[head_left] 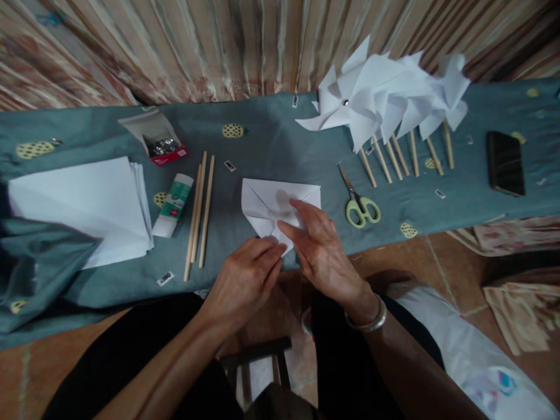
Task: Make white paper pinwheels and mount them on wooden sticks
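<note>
A piece of white paper (280, 195) lies at the table's near edge in front of me, with cut lines or creases running diagonally from its far corners and a near part folded inward. My left hand (249, 271) pinches the paper's near edge between thumb and fingers. Over the paper's right side, my right hand (321, 248) has its fingers stretched out and apart, the tips touching or just above the surface. Green-handled scissors (362, 210) lie to the right of that hand. Left of the paper are several wooden sticks (207, 213) and a glue stick (174, 205).
A stack of white paper (83, 210) lies at the left, partly under bunched cloth. Behind the glue stands an open box of metal pins (164, 146). Several white paper pinwheels (363, 96) on sticks lie at the back right. A dark phone (505, 163) rests far right.
</note>
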`<state>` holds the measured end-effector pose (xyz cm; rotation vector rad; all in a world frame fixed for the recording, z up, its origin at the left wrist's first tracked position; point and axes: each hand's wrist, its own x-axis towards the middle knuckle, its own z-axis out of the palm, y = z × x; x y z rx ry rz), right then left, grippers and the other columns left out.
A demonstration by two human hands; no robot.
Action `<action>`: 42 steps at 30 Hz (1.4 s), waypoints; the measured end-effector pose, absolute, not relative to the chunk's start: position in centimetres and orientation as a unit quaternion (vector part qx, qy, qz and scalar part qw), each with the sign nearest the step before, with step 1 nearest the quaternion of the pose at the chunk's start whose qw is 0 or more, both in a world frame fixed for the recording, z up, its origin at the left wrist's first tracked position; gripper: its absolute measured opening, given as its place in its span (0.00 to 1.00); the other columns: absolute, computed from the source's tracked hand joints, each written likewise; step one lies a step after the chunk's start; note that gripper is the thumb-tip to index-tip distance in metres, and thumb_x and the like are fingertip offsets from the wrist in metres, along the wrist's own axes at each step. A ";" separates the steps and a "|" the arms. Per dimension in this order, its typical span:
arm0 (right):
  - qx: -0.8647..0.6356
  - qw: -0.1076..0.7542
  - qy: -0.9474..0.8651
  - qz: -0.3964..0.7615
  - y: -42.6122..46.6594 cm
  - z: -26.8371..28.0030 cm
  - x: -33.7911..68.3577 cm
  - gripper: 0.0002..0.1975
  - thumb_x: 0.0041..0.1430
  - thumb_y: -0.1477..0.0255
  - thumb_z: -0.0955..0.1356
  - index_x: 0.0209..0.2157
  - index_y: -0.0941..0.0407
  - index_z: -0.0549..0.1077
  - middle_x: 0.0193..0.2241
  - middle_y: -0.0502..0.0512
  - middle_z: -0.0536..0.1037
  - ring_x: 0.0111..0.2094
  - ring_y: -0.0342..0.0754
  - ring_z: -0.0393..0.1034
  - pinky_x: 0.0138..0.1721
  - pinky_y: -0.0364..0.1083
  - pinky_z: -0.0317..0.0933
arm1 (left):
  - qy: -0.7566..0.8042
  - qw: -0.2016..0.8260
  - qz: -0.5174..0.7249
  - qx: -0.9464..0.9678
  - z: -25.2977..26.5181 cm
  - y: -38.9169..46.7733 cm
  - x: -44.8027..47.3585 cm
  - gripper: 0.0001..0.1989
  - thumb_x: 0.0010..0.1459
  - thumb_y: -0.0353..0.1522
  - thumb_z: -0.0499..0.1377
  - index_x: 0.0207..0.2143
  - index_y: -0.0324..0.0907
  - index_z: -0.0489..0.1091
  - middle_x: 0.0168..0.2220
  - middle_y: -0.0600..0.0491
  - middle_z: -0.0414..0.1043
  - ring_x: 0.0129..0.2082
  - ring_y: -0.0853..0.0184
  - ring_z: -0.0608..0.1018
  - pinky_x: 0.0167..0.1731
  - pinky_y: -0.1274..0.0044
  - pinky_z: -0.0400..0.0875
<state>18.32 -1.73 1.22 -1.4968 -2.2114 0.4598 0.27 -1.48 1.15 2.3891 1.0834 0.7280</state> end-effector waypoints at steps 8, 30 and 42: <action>-0.541 0.234 -0.794 0.147 -2.4 0.1 17.3 0.23 0.63 0.79 0.58 0.57 0.46 0.64 0.64 0.57 0.59 0.68 0.62 0.42 0.58 0.66 0.55 | 0.384 0.186 0.271 0.863 1.3 -1.3 0.5 0.10 0.60 0.24 0.55 0.43 0.34 0.72 0.36 0.47 0.76 0.35 0.64 0.78 0.36 0.73 0.77; -0.608 0.190 -0.768 0.056 2.8 1.0 21.3 0.18 0.67 0.69 0.60 0.52 0.58 0.73 0.54 0.62 0.74 0.54 0.59 0.66 0.54 0.60 0.59 | 0.378 0.185 0.262 0.869 1.4 -1.2 -0.4 0.12 0.60 0.25 0.56 0.46 0.36 0.71 0.42 0.46 0.76 0.41 0.63 0.78 0.41 0.71 0.77; -0.632 0.276 -0.704 0.166 -0.1 2.0 21.7 0.14 0.61 0.67 0.67 0.47 0.54 0.76 0.31 0.54 0.81 0.34 0.51 0.76 0.42 0.51 0.68 | 0.429 0.095 0.258 0.860 1.0 1.8 -3.7 0.13 0.60 0.23 0.53 0.43 0.40 0.73 0.48 0.45 0.74 0.47 0.59 0.76 0.48 0.64 0.74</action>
